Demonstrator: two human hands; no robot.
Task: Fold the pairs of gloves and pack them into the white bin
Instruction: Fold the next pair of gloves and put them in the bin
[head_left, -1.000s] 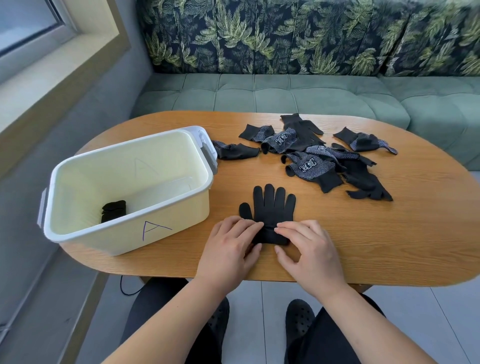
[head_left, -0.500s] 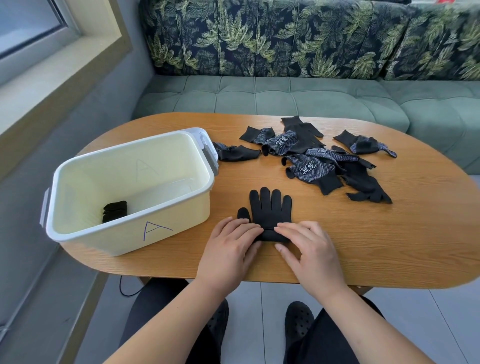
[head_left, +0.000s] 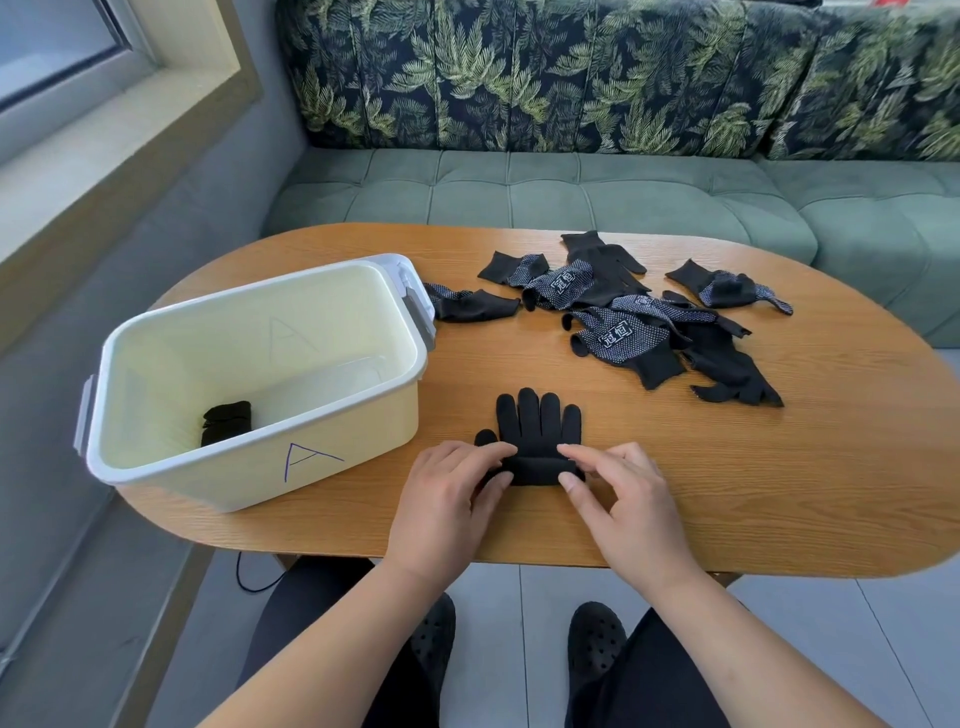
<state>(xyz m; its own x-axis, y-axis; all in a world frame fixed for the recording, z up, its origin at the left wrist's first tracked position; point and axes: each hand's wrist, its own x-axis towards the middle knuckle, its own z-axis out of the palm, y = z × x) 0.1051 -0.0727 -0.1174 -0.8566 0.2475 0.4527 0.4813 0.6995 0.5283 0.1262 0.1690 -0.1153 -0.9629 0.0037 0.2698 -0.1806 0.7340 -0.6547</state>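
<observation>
From my feed, the black glove is lying flat on the wooden table near the front edge, fingers pointing away. Its cuff end is rolled up into a small fold. My left hand is pinching the left end of that fold between thumb and fingers, and my right hand is doing the same on the right end, so both are clamped on it. Can't tell if it's one glove or two stacked.

The white bin with an "A" on it sits just left of the glove, with one folded bundle inside. The loose glove pile is farther back on the table.
</observation>
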